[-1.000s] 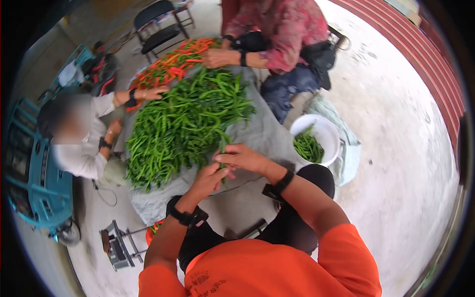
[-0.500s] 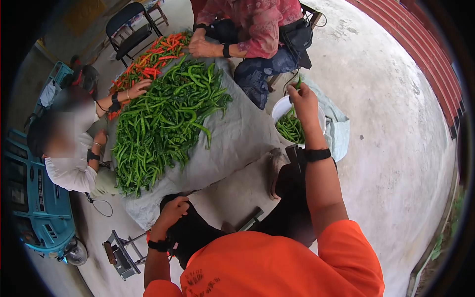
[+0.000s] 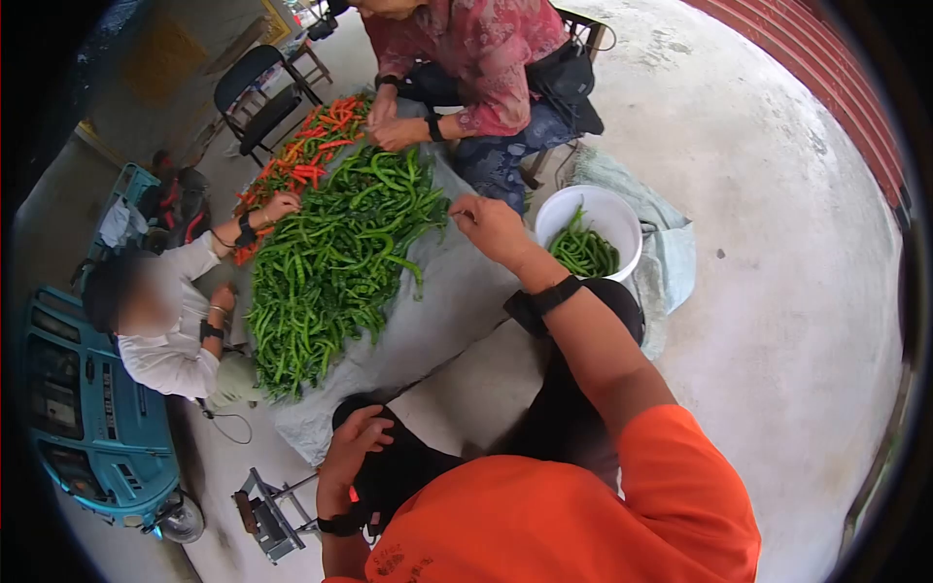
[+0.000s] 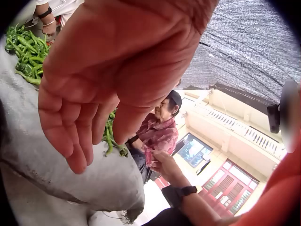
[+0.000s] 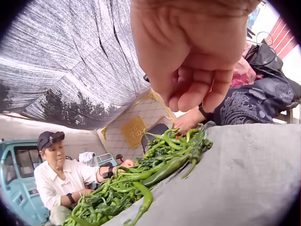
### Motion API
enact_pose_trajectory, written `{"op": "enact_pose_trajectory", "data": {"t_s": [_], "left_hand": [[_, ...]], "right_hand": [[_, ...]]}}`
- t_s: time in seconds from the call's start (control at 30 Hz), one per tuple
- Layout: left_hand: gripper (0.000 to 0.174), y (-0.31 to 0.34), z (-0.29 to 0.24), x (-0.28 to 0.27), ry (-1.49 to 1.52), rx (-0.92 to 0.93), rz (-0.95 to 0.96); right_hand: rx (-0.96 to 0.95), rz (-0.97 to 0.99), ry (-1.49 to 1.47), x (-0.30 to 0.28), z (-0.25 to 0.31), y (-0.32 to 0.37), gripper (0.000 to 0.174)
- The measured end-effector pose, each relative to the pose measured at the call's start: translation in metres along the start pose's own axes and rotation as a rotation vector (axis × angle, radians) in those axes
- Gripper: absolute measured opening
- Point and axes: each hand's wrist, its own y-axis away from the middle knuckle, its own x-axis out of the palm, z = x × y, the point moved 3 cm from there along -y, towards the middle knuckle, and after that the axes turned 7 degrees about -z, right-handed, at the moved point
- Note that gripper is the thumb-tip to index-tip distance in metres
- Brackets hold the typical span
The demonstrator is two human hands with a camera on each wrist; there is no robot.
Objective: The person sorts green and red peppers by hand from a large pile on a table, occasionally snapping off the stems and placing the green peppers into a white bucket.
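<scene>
My right hand (image 3: 498, 230) hovers by the right edge of a heap of green chili peppers (image 3: 330, 277), over the grey cloth (image 3: 452, 296). In the right wrist view, its fingers (image 5: 200, 89) bend loosely towards the thumb, with nothing between them. Down by my left knee is my left hand (image 3: 355, 442); the left wrist view shows its bare palm (image 4: 113, 52) and relaxed fingers, holding nothing. A white bucket (image 3: 619, 216) right of the cloth contains some green peppers (image 3: 583, 251).
Red peppers (image 3: 316, 160) lie at the heap's far side. A person in a pink patterned shirt (image 3: 501, 63) sits across, another in a white shirt (image 3: 170, 335) at the left, both with hands at the peppers. A folding stool (image 3: 277, 515) stands at lower left, a blue vehicle (image 3: 102, 408) behind.
My right hand held a green pepper over the bucket half a second ago; now it is empty and back beside the heap. My left hand left the right and dropped to the left knee.
</scene>
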Motion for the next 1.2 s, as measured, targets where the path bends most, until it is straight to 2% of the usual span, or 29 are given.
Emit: {"op": "enact_pose_trajectory", "data": {"t_s": [0.07, 0.13, 0.23, 0.3, 0.43, 0.5, 0.67, 0.77, 0.87, 0.97, 1.0, 1.07, 1.2], "left_hand": [[0.039, 0.013, -0.038, 0.000, 0.085, 0.083, -0.100], [0.037, 0.024, -0.073, -0.001, 0.151, 0.183, -0.120], [0.035, 0.034, -0.118, 0.003, 0.283, 0.257, 0.003], [0.036, 0.022, -0.123, 0.004, 0.342, 0.168, 0.088], [0.033, -0.030, -0.098, 0.003, 0.489, 0.084, 0.141], [0.028, -0.066, -0.070, 0.000, 0.727, -0.011, 0.143], [0.015, -0.168, -0.019, -0.025, 1.273, -0.126, 0.128], [0.014, -0.201, 0.002, -0.039, 1.365, -0.171, 0.051], [0.016, -0.195, 0.000, -0.053, 1.416, -0.145, 0.158], [0.018, -0.184, -0.006, -0.070, 1.398, -0.068, 0.144], [0.019, -0.189, -0.001, -0.073, 1.378, -0.036, 0.076], [0.020, -0.198, 0.008, -0.079, 1.324, 0.025, -0.060], [0.019, -0.189, 0.006, -0.099, 1.369, 0.092, -0.137]], "right_hand": [[-0.051, 0.074, -0.077, 0.014, 0.007, 0.002, 0.012], [-0.097, 0.132, 0.013, 0.036, 0.002, 0.003, 0.013], [-0.092, 0.196, -0.027, 0.049, 0.015, 0.006, 0.012], [-0.061, 0.271, -0.013, 0.056, 0.019, 0.010, 0.011], [-0.112, 0.313, -0.010, 0.074, 0.016, 0.018, 0.011], [-0.148, 0.281, -0.041, 0.076, 0.020, 0.023, 0.012], [0.013, 0.275, 0.004, 0.088, 0.018, 0.027, 0.014], [0.055, 0.259, -0.001, 0.104, 0.016, 0.029, 0.013], [0.055, 0.259, -0.008, 0.122, 0.015, 0.030, 0.014], [0.078, 0.350, -0.044, 0.144, 0.035, 0.025, 0.017], [0.093, 0.395, -0.060, 0.152, 0.048, 0.025, 0.018], [-0.008, 0.457, -0.006, 0.172, 0.082, 0.019, 0.019], [-0.275, 0.538, 0.172, 0.220, 0.141, -0.006, 0.024]]}}
